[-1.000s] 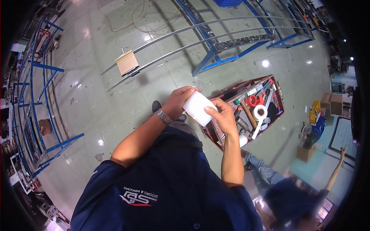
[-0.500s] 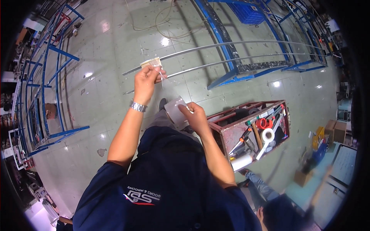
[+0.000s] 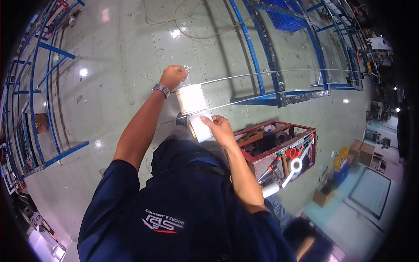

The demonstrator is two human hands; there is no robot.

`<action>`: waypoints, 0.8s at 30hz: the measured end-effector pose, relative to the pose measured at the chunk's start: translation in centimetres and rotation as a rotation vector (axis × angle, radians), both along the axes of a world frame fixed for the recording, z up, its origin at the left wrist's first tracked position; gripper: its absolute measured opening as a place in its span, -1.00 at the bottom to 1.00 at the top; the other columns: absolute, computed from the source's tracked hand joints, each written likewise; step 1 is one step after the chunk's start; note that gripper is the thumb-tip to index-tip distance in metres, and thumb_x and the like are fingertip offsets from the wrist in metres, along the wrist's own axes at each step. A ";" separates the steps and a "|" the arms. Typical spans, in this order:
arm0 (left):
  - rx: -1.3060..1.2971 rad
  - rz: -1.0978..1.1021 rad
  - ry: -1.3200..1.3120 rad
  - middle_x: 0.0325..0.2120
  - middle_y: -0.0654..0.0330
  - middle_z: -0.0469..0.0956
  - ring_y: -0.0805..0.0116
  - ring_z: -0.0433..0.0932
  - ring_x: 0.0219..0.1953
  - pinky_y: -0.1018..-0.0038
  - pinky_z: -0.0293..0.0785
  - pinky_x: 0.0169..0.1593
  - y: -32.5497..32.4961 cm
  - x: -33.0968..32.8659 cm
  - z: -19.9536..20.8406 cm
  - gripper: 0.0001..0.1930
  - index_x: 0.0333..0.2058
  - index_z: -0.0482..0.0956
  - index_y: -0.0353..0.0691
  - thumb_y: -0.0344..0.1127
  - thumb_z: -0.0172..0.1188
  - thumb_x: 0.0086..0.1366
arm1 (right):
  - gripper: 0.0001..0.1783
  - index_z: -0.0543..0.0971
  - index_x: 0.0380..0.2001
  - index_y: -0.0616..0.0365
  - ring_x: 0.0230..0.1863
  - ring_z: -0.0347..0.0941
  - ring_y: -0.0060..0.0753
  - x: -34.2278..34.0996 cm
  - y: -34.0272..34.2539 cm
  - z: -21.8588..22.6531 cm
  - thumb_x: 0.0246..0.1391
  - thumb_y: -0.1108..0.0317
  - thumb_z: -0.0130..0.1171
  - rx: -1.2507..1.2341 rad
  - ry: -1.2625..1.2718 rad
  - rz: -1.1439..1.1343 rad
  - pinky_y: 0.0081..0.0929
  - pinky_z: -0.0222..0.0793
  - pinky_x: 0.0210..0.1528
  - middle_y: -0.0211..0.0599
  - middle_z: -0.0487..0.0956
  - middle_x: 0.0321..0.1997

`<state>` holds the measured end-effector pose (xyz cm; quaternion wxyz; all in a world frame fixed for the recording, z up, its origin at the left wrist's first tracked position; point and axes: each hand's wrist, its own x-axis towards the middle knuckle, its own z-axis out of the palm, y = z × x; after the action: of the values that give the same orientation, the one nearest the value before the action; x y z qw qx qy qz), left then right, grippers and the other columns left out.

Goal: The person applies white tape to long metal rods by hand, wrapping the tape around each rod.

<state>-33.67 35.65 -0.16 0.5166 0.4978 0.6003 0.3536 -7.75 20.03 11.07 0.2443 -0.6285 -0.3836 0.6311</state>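
Note:
My left hand (image 3: 172, 77), a metal watch on its wrist, is raised and closed on a bit of clear film at the end of two long thin metal rails (image 3: 279, 72). The rails run off to the right above the floor. A white wrapped block (image 3: 190, 99) sits at the rails' near end, just below that hand. My right hand (image 3: 219, 127) is lower, close to my chest. It grips a white roll of wrapping film (image 3: 200, 127) that touches the underside of the block.
A red open toolbox (image 3: 279, 150) with tools and tape rolls stands on the floor at my right. Blue metal frames (image 3: 266, 56) lie beyond the rails and along the left edge (image 3: 39, 87). A blue crate (image 3: 286, 19), cardboard boxes (image 3: 362, 150) and a loose cable (image 3: 192, 35) are around.
Both hands were together on the white roll at my chest. My left hand has since reached out to the rail end, and the roll is now against it.

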 end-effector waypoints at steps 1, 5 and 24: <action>-0.014 -0.014 -0.009 -0.44 0.16 0.73 0.41 0.67 -0.42 0.46 0.59 -0.26 0.4 0.2 -0.3 -0.78 -0.24 0.69 -0.33 -0.27 0.39 0.27 | -0.53 0.65 -0.21 0.37 -0.35 0.55 -0.56 0.0 0.1 -0.1 0.22 0.07 0.43 -0.028 0.009 -0.012 -0.55 0.44 -0.25 -0.27 0.70 -0.34; -0.143 -0.139 0.380 -0.34 0.07 0.72 0.28 0.69 -0.29 0.39 0.59 -0.14 -0.5 0.8 -0.7 -0.74 -0.12 0.59 -0.25 -0.39 0.41 0.25 | -0.56 0.63 -0.12 0.40 -0.25 0.58 -0.58 -0.9 0.1 -1.1 0.19 0.18 0.46 -0.119 0.080 -0.082 -0.60 0.44 -0.13 -0.22 0.72 -0.23; -0.001 -0.670 0.637 -0.25 -0.08 0.72 -0.13 0.68 -0.16 0.06 0.59 -0.03 -0.8 3.7 4.4 -0.46 0.10 0.70 -0.04 0.23 0.13 0.42 | -0.55 0.67 -0.08 0.40 -0.15 0.63 -0.48 2.6 -1.6 -8.3 0.18 0.19 0.48 -0.116 -0.075 0.045 -0.49 0.51 -0.05 -0.22 0.74 -0.17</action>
<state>-29.97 34.85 4.25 0.3926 0.7479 0.5352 -0.0039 -5.19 18.39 2.74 0.1786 -0.6559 -0.3693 0.6336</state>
